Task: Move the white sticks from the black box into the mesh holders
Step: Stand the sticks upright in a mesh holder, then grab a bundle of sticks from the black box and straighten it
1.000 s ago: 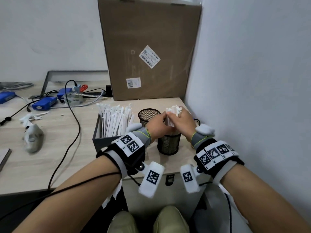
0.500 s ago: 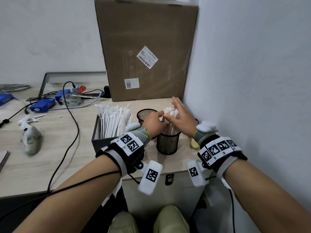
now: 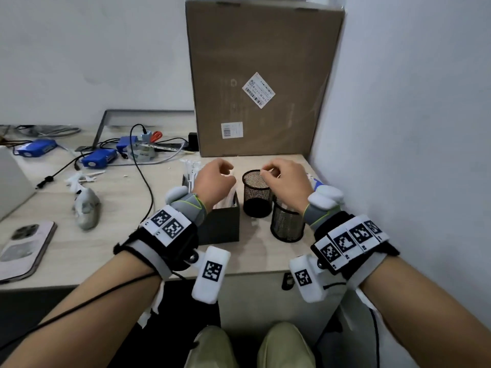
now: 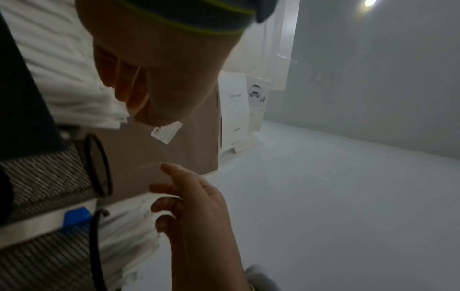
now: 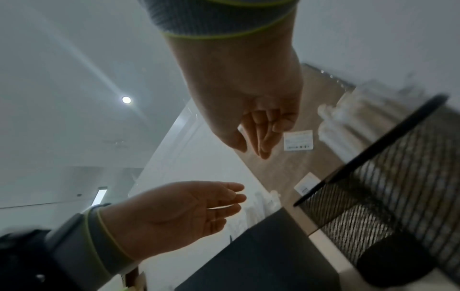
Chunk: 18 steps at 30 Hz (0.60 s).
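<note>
White sticks (image 3: pixel 190 168) stand packed in the black box (image 3: pixel 220 225). My left hand (image 3: pixel 215 179) hovers over them with loosely curled fingers and holds nothing; the right wrist view shows its palm (image 5: pixel 184 208) bare. An empty mesh holder (image 3: pixel 256 197) stands just right of the box. A second mesh holder (image 3: pixel 287 224) sits nearer me. My right hand (image 3: pixel 284 179) hangs above both holders and hides the nearer one's top. Its fingers (image 5: pixel 263 137) lie together, relaxed, with nothing in them. The left wrist view shows the sticks (image 4: pixel 74 82) beside my left hand (image 4: pixel 139 92).
A tall cardboard box (image 3: pixel 260 83) stands right behind the holders, and a white wall (image 3: pixel 398 128) closes the right side. A black cable (image 3: pixel 144 181), blue devices (image 3: pixel 98 158), a grey bundle (image 3: pixel 86 208) and a phone (image 3: pixel 25 248) lie on the desk to the left.
Both hands have left the stick-filled holder. The left hand moved left over the black box. The right hand drew back and hangs above the holders.
</note>
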{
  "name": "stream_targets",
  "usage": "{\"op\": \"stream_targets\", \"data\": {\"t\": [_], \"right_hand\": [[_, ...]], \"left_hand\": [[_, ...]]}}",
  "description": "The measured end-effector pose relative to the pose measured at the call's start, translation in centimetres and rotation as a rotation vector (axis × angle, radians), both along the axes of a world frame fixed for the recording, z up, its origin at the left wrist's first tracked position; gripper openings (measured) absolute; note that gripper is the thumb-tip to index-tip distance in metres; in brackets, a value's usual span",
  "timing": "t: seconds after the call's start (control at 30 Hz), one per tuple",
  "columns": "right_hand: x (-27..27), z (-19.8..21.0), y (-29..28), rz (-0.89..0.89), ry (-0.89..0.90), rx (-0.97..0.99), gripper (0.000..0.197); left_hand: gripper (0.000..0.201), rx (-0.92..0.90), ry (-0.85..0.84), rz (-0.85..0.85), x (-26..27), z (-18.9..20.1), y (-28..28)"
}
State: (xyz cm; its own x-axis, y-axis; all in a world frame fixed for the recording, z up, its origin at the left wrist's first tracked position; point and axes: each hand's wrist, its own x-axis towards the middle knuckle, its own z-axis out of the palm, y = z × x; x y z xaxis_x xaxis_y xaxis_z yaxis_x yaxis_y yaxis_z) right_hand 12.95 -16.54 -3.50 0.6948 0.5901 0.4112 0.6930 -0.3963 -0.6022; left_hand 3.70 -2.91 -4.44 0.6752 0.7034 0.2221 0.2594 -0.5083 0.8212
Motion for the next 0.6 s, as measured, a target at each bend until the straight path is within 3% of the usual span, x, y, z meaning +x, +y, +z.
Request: {"op": "stream_targets", "data": {"t": [0.2,0.43,0.6], "right_hand": [[-1.7,-3.0,4.4,0.046,0.144,-0.307,0.030],[-2.2,-3.7,5.1,0.121,0.195,-0.300,0.029],[-2.3,-3.6,5.1,0.131,0.188,-0.317,0.027]], "left_hand": [[0.050,-0.001,0.374,-0.043,-2.6,-1.8,2.2],[0.077,0.111,0.484,0.009,-1.2,-2.0,1.7],[0.065,0.144,0.521,0.064,-0.2,-1.9,0.8]]}}
